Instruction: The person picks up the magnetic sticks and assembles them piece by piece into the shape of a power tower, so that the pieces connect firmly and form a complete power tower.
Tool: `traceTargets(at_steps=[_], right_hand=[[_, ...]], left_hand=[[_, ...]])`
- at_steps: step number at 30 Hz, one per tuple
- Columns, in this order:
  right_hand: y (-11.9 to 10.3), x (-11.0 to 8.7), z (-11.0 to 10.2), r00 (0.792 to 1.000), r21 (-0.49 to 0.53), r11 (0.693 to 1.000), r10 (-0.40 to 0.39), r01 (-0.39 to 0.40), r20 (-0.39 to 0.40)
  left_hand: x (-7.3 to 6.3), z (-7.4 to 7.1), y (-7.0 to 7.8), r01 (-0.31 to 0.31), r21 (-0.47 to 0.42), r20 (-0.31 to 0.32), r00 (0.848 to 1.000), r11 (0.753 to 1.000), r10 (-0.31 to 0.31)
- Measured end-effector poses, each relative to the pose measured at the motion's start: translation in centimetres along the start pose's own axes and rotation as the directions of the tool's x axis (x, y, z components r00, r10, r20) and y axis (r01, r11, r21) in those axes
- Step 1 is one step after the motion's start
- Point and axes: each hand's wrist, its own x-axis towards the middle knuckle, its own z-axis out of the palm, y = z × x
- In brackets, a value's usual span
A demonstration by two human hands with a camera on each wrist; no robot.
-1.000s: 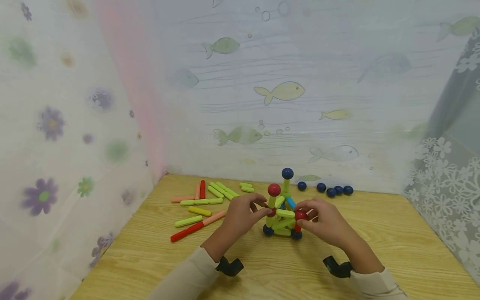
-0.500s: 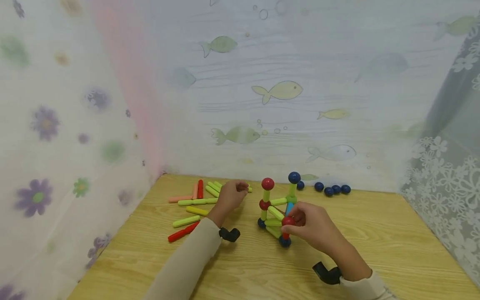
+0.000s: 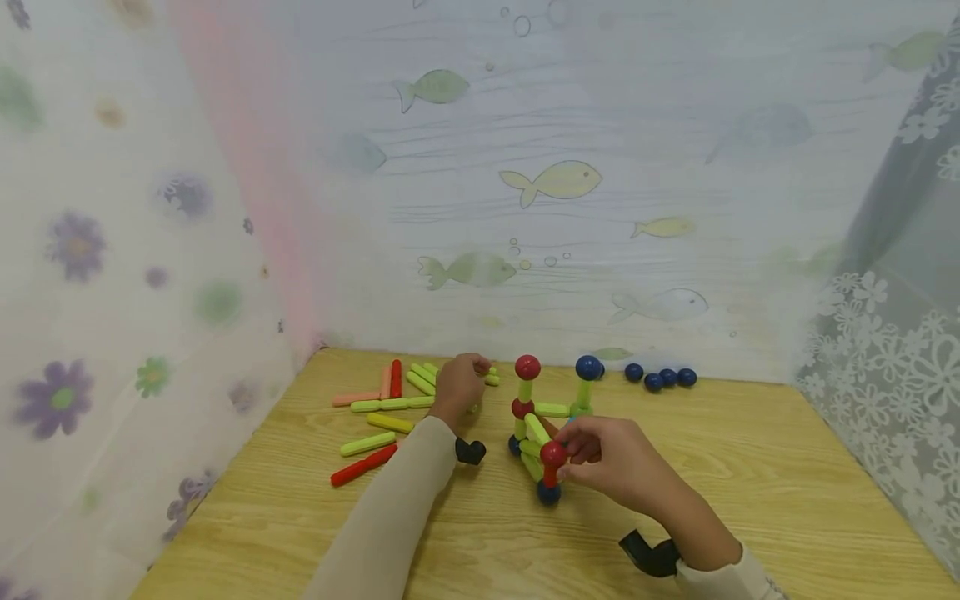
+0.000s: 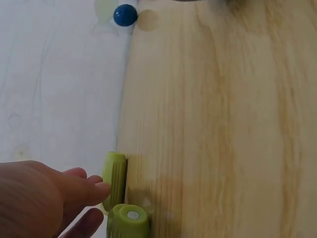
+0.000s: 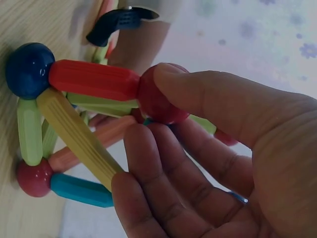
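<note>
A structure of magnetic rods and balls stands on the wooden table. My right hand (image 3: 622, 467) pinches the red ball (image 3: 553, 454) at its near corner between thumb and fingers. Below that ball, in the right wrist view, a red rod (image 5: 94, 79) joins it to a dark blue ball (image 5: 29, 69); a yellow rod (image 5: 81, 136) slants off from there. My left hand (image 3: 459, 387) reaches to the back of the table. In the left wrist view its fingertips are right at a short green rod (image 4: 115, 181), with a second short green rod (image 4: 128, 223) beside it.
Left of the structure lie loose green rods (image 3: 393, 404), a yellow rod (image 3: 390, 423), a red rod (image 3: 363, 465) and orange rods (image 3: 356, 399). Several dark blue balls (image 3: 653, 382) line the table's back edge. A fish-patterned curtain (image 3: 555, 250) hangs behind.
My left hand has let go of the structure's left side and moved left and back to the short green rods. The structure has turned, its red-ball corner swinging nearer, with my right hand still holding that ball.
</note>
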Motion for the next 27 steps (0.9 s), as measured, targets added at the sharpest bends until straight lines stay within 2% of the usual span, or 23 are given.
traceTargets(at_steps=[5,10,13,16,18,20,23,27], right_hand=[[-0.1,0.0,-0.2,1.0,-0.001,1.0,-0.024,0.024,0.014],[0.1,0.0,-0.4,0.999,-0.012,0.999,-0.036,0.037,0.024],[0.4,0.0,-0.5,0.998,-0.018,0.999,-0.047,0.048,0.03],[0.8,0.0,-0.6,0.998,-0.016,0.998,-0.061,0.061,0.033],[1.1,0.0,-0.8,0.998,-0.005,0.998,-0.062,0.062,0.031],[1.5,0.1,-0.9,0.998,0.005,0.998,-0.06,0.059,0.026],[2.0,0.1,-1.2,0.998,0.015,0.998,-0.057,0.057,0.012],[2.4,0.1,-1.6,0.999,0.02,0.999,-0.032,0.032,-0.009]], left_hand=[[0.1,-0.1,-0.1,-0.024,0.081,-0.008,1.0,0.996,0.025],[0.1,0.5,-0.6,-0.059,0.178,0.015,0.998,0.982,0.057],[-0.3,0.6,-1.0,-0.079,0.18,0.019,0.997,0.981,0.077],[-0.8,0.4,-1.1,-0.094,0.097,-0.028,0.995,0.991,0.097],[-1.3,0.1,-0.9,-0.112,0.003,-0.088,0.99,0.994,0.112],[-2.1,-0.4,-0.5,-0.135,-0.111,-0.147,0.982,0.985,0.118],[-3.9,-1.1,0.4,-0.173,-0.26,-0.225,0.968,0.95,0.114],[-6.5,-2.2,2.3,-0.252,-0.389,-0.305,0.943,0.886,0.134]])
